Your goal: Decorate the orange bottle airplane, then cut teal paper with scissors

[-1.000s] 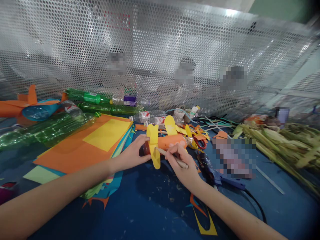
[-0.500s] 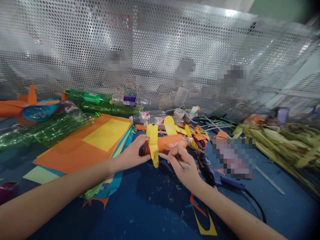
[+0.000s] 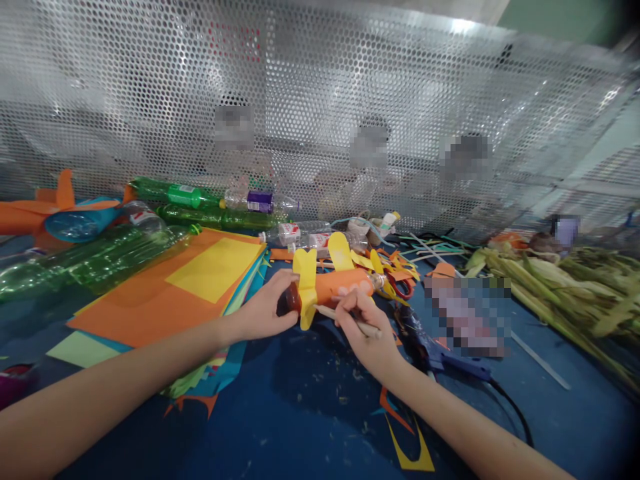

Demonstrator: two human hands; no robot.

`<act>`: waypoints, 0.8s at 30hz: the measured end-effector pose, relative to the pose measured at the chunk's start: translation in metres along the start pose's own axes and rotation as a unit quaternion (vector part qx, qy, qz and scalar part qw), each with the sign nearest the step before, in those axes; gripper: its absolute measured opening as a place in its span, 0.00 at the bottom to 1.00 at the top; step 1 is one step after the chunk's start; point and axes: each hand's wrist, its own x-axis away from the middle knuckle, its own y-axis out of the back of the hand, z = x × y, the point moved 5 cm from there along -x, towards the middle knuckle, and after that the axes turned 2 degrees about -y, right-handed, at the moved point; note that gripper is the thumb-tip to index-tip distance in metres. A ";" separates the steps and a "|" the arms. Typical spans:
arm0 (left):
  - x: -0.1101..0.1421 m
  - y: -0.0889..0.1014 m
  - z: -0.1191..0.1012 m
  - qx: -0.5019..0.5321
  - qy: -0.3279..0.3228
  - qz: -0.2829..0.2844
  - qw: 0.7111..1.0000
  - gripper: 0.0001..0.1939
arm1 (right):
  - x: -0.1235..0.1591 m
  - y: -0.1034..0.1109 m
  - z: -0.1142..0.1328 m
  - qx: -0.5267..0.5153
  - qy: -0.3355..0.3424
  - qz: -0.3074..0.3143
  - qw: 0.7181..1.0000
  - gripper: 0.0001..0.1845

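Note:
A plastic bottle (image 3: 345,281), wrapped in orange paper with pale round spots, lies on its side in the middle of the table. Two-lobed yellow paper shapes stick out from it: a tail-like yellow piece (image 3: 307,293) at the brown bottle end and a larger yellow piece (image 3: 340,250) farther along. My left hand (image 3: 267,307) grips the brown end between thumb and fingers. A pencil (image 3: 369,329) is pinched in my right hand (image 3: 367,333), its tip at the tail piece's lower lobe. The right fingers are close against the bottle's side; whether they touch it I cannot tell.
Stacked coloured paper (image 3: 150,310) lies left, with green bottles (image 3: 120,260) behind. Scissors (image 3: 403,288) and paper scraps lie past the bottle. A blue glue gun (image 3: 460,363) with a cord and corn husks (image 3: 565,287) are right. A perforated metal screen (image 3: 320,87) stands behind.
The yellow tail piece's lower lobe has shifted slightly left and up. My left thumb has slid back a little, showing more of the brown end. My right hand has barely moved.

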 end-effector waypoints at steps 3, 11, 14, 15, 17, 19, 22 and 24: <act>0.002 0.001 0.000 0.011 -0.003 0.018 1.000 0.22 | 0.000 0.002 0.002 -0.018 0.003 -0.013 1.000 0.11; -0.001 -0.001 0.002 -0.010 0.029 -0.002 1.000 0.19 | -0.004 0.006 0.003 -0.055 -0.010 -0.044 0.997 0.14; -0.001 -0.002 0.003 -0.019 0.037 -0.003 0.999 0.19 | -0.003 0.005 0.000 -0.043 -0.010 -0.031 0.999 0.13; -0.001 -0.002 0.004 -0.022 0.040 -0.002 0.999 0.19 | -0.003 0.004 -0.001 -0.036 -0.010 -0.026 0.999 0.13; -0.001 -0.002 0.004 -0.025 0.043 -0.001 0.999 0.20 | -0.002 0.004 -0.003 -0.022 -0.008 -0.020 1.000 0.12; -0.001 -0.002 0.005 -0.026 0.042 0.001 0.999 0.20 | -0.002 0.004 -0.003 -0.011 -0.005 -0.017 1.000 0.12; -0.001 -0.002 0.004 -0.026 0.041 -0.001 0.999 0.20 | -0.003 0.004 -0.003 -0.005 -0.001 -0.017 1.000 0.12; -0.001 -0.002 0.004 -0.025 0.038 -0.003 0.999 0.20 | -0.003 0.003 -0.002 -0.004 0.004 -0.016 1.000 0.12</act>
